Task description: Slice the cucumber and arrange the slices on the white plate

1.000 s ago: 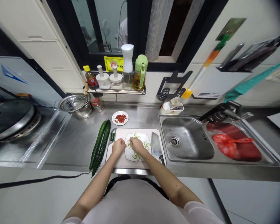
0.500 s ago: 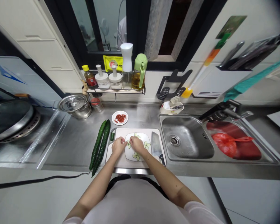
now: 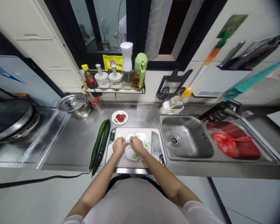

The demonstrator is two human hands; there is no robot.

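A white square plate point(image 3: 142, 138) lies on the cutting board point(image 3: 112, 161), with thin curved cucumber slices point(image 3: 135, 156) set in small pinwheels near its edges. Over the plate's left side, my left hand point(image 3: 119, 145) has its fingers drawn together, fingertips at the left pinwheel point(image 3: 128, 145). My right hand point(image 3: 136, 145) is closed just across from it, knuckles up over the plate. Whatever is between the fingers of either hand is too small to make out. A cleaver point(image 3: 156, 144) rests on the board right of the plate, and a short cucumber piece point(image 3: 112, 136) at its upper left.
Two whole cucumbers point(image 3: 101, 146) lie left of the board. Behind it stands a small white dish point(image 3: 113, 120) of chopped red pieces. A lidded steel pot point(image 3: 80, 110) is at back left. The double sink point(image 3: 189, 137) lies right, with a red plastic bag point(image 3: 225, 144) in its far basin.
My left hand's fingers have shifted very slightly at the left pinwheel. My right hand has hardly moved, and everything else stays in place.
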